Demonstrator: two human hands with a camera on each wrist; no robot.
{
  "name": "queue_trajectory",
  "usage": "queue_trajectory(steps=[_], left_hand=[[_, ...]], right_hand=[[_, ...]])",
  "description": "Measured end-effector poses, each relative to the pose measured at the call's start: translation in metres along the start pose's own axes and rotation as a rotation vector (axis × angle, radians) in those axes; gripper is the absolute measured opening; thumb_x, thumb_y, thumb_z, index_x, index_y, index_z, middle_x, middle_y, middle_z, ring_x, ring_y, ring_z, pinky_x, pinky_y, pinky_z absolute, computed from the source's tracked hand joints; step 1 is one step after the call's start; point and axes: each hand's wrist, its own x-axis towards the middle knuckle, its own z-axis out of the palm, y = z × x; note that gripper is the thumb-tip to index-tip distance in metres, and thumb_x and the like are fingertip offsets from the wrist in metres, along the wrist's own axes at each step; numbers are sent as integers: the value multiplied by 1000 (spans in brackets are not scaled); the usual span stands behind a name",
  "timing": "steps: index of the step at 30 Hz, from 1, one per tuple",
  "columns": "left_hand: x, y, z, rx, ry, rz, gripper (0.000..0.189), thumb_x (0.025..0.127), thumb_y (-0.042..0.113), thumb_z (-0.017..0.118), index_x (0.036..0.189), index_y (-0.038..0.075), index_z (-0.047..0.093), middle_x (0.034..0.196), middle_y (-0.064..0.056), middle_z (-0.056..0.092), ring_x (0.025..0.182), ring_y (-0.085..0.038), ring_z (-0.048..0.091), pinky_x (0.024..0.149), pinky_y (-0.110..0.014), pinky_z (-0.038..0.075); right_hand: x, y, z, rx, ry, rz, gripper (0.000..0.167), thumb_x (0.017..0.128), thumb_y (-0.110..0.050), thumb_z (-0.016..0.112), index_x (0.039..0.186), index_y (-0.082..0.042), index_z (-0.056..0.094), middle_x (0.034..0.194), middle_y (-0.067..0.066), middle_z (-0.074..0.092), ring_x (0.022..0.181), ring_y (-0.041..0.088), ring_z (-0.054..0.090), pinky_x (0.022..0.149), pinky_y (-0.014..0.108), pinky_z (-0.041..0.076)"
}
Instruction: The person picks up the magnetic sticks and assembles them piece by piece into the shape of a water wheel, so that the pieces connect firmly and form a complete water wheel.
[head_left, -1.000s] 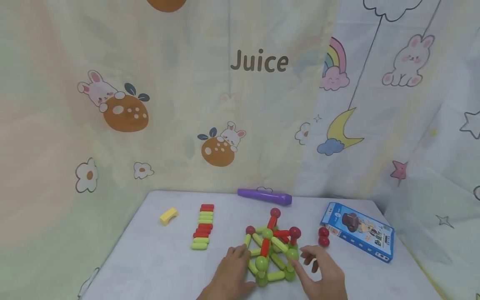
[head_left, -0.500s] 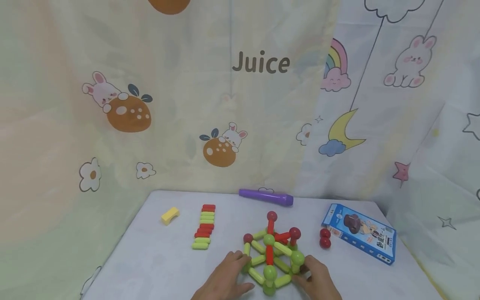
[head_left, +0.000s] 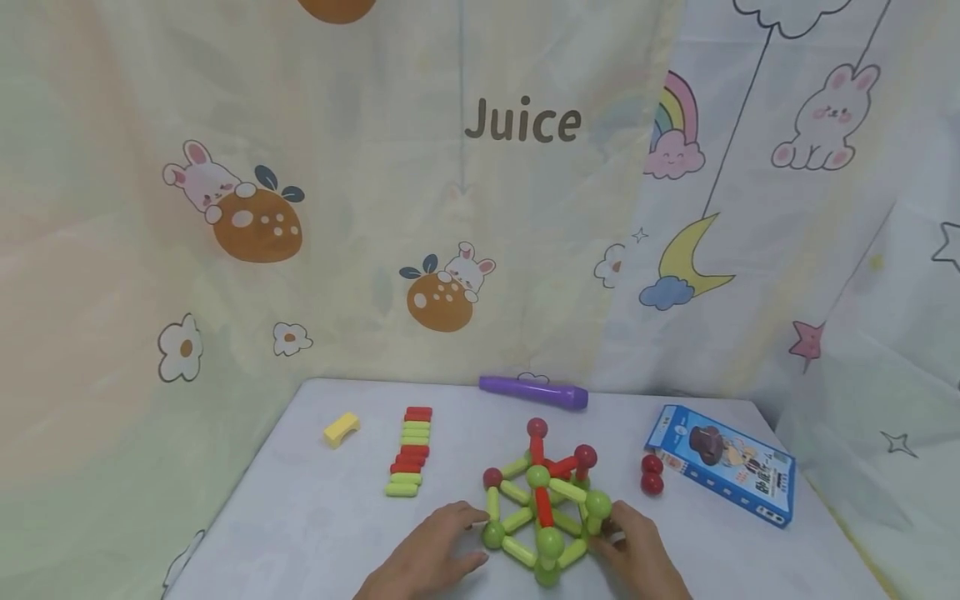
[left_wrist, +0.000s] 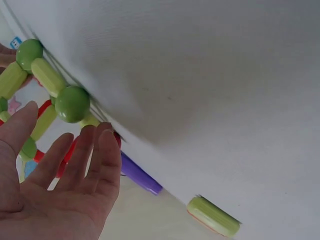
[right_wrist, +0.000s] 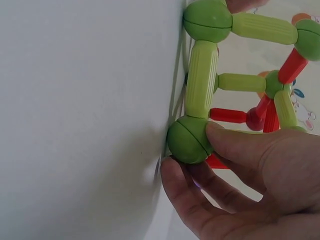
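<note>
A ball-and-stick model [head_left: 543,505] of green and red balls joined by lime and red rods stands near the table's front. My right hand [head_left: 637,550] is at its right corner; in the right wrist view, thumb and fingers pinch a low green ball [right_wrist: 189,140]. At the left corner, my left hand [head_left: 429,552] is beside another green ball [head_left: 492,534], fingers extended and thumb apart. The left wrist view shows that hand [left_wrist: 65,195] with loosely bent fingers below the ball [left_wrist: 72,104], nothing between them and the thumb.
Left of the model lies a column of red and lime rods [head_left: 410,451], with a yellow arched block [head_left: 342,429] farther left. A purple tapered stick [head_left: 534,392] lies along the back edge. Two red balls [head_left: 652,484] sit beside a blue box [head_left: 723,463] at right.
The model has turned a little, its front corner shifting right. My right hand has closed in on the right corner. My left hand has drawn back leftward from the model.
</note>
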Motion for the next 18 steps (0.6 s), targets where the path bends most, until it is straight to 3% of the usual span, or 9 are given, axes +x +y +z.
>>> queue_trajectory(steps=[7, 13, 18], left_hand=[[6, 1, 6, -48, -43, -42, 42, 95, 29, 84, 134, 15, 73, 121, 10, 71, 107, -5, 62, 103, -41, 57], [10, 8, 8, -63, -61, -101, 41, 95, 27, 84, 132, 11, 75, 118, 5, 72, 103, -9, 63, 100, -44, 58], [10, 5, 8, -77, -65, -103, 40, 96, 27, 84, 132, 12, 75, 117, 6, 72, 102, -9, 62, 100, -44, 58]], right_hand=[[4, 0, -2, 6, 23, -7, 21, 91, 0, 83, 107, -5, 70, 99, -1, 70, 94, 18, 66, 85, 45, 64], [6, -2, 0, 2, 65, -38, 22, 89, 1, 83, 107, -7, 72, 96, -3, 68, 92, 16, 67, 80, 38, 64], [7, -2, 0, -1, 69, -44, 23, 89, 3, 83, 106, -7, 73, 96, -3, 67, 92, 17, 67, 79, 37, 64]])
